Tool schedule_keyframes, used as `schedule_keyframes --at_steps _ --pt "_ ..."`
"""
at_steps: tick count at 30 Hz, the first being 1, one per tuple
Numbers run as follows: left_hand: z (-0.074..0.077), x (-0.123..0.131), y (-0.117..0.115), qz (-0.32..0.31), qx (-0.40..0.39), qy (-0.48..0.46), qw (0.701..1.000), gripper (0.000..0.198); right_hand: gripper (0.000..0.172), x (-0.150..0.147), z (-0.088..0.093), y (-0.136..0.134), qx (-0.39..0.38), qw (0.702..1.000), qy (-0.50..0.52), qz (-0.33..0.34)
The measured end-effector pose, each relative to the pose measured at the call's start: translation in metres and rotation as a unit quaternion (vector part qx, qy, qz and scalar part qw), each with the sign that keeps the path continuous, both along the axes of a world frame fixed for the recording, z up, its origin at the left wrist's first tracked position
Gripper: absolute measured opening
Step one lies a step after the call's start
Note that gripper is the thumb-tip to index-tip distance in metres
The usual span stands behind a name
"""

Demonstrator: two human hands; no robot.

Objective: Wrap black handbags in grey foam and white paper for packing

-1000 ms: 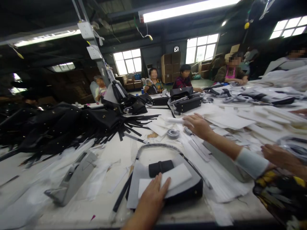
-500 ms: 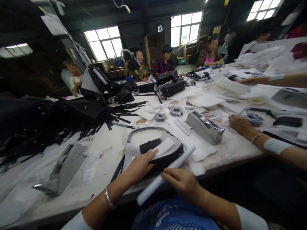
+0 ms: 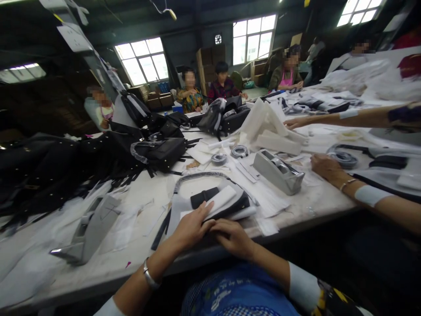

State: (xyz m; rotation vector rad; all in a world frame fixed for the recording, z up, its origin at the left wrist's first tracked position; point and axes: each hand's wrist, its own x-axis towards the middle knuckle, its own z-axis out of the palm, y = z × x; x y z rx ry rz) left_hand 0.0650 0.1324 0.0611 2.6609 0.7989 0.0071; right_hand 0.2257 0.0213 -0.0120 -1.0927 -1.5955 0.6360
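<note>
We have the black bag (image 3: 244, 202) lying flat in front of us, close to the near edge of the desk (image 3: 324, 199). Its handle (image 3: 197, 176), covered with clear wrapping, makes an arch on the far side. On top of the bag we see a small black piece (image 3: 204, 198) and, just beside it, a white pad (image 3: 224, 198). Our left hand (image 3: 189, 226) rests over the pad, with fingers stretched and thumb spread apart; we cannot tell if the thumb pinches anything. Our right hand (image 3: 235, 239) is at the near side of the bag, fingers bent, almost meeting the left thumb. A white roll (image 3: 245, 213) shows along this side. We cannot tell whether the right fingers are closed on it, because they hide the place.

To do this step well, in our judgement, the left hand should press lightly and evenly, so the pad does not slide and the bag does not turn. The right hand should guide the roll low and parallel to the bag's edge, without crushing it. Because the desk ends so near, a strong pull toward us could tip the bag; small movements seem safer. A co-worker's hand (image 3: 329, 169) is farther right, so our elbow should stay close.
</note>
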Motion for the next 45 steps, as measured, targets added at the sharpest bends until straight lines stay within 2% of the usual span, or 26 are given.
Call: schedule_keyframes --at_steps 3,5,7,9,11,13,16,18,21,26,31,35,40,43,45 --pt "-0.011 -0.006 -0.003 -0.013 0.017 -0.019 1.000 0.079 0.026 0.009 0.006 0.002 -0.082 0.993 0.075 0.029" --pt "-0.019 -0.009 -0.003 -0.020 0.039 -0.021 0.999 0.095 0.028 0.013 0.013 0.002 -0.108 0.990 0.077 0.056" --pt "-0.027 -0.010 -0.003 -0.030 0.069 -0.022 0.997 0.095 0.030 0.018 0.021 -0.003 -0.122 0.989 0.056 0.065" --pt "-0.035 -0.011 -0.004 -0.039 0.102 -0.030 0.994 0.088 0.033 0.027 0.032 -0.011 -0.083 0.996 0.003 0.036" --pt "-0.042 -0.011 -0.005 -0.041 0.130 -0.048 0.989 0.081 0.039 0.043 0.043 -0.021 0.016 0.995 -0.093 -0.015" --pt "-0.047 -0.010 -0.006 -0.043 0.149 -0.067 0.986 0.076 0.047 0.064 0.053 -0.026 0.109 0.964 -0.237 -0.046" --pt "-0.048 -0.010 -0.009 -0.047 0.160 -0.079 0.983 0.073 0.065 0.092 0.063 -0.019 0.138 0.888 -0.434 -0.062" --pt "-0.046 -0.010 -0.009 -0.046 0.161 -0.076 0.983 0.074 0.071 0.105 0.063 -0.008 0.124 0.860 -0.492 -0.064" --pt "-0.044 -0.008 -0.011 -0.046 0.170 -0.066 0.982 0.073 0.064 0.113 0.049 0.008 0.117 0.848 -0.515 -0.043" --pt "-0.039 0.006 -0.028 -0.040 0.223 -0.012 0.974 0.067 0.039 0.115 0.018 0.012 0.155 0.863 -0.478 -0.049" --pt "-0.033 0.035 -0.052 0.026 0.252 0.003 0.967 0.050 0.041 0.111 0.005 0.004 0.163 0.887 -0.424 -0.086" --pt "-0.046 0.047 -0.058 0.074 0.291 -0.032 0.953 0.056 0.048 0.108 0.003 0.003 0.143 0.901 -0.398 -0.096" --pt "-0.067 0.043 -0.052 0.045 0.358 -0.126 0.924 0.064 0.057 0.104 0.008 -0.007 0.147 0.915 -0.362 -0.098" --pt "-0.073 0.040 -0.047 0.030 0.391 -0.147 0.908 0.066 0.054 0.099 0.004 -0.028 0.137 0.937 -0.280 -0.159" --pt "-0.077 0.040 -0.044 0.022 0.403 -0.154 0.902 0.068 0.038 0.094 -0.002 -0.044 0.078 0.957 -0.164 -0.226"
